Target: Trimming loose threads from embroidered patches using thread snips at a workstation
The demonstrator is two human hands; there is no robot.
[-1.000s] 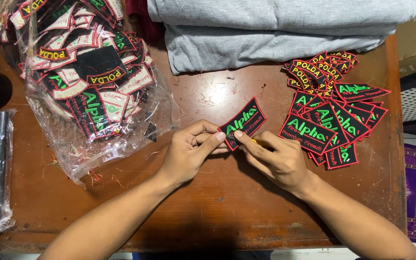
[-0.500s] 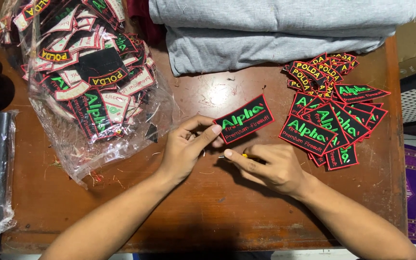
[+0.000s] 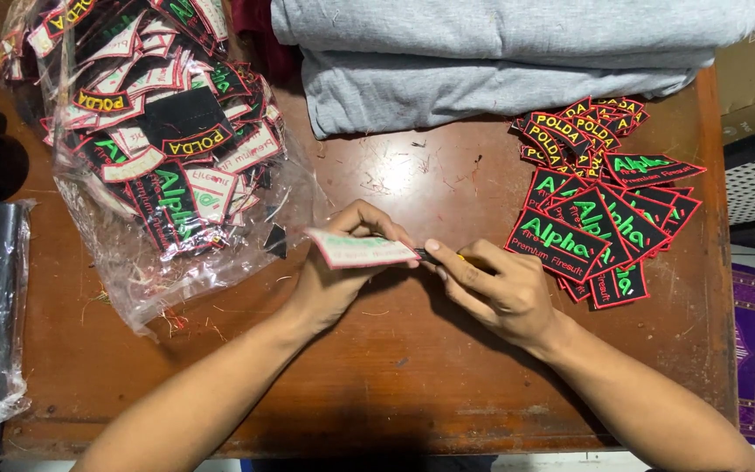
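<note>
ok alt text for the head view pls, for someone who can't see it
Over a brown wooden table, the left hand holds an embroidered patch pale back up while the right hand grips a small tool. Patches fill a plastic bag left and a pile right.

Bright, sharp, overhead glare on tabletop [image 3: 395, 166]

The small tool [image 3: 447, 258] under the right hand [image 3: 500, 293] is mostly hidden by its fingers; its type cannot be determined.
</note>
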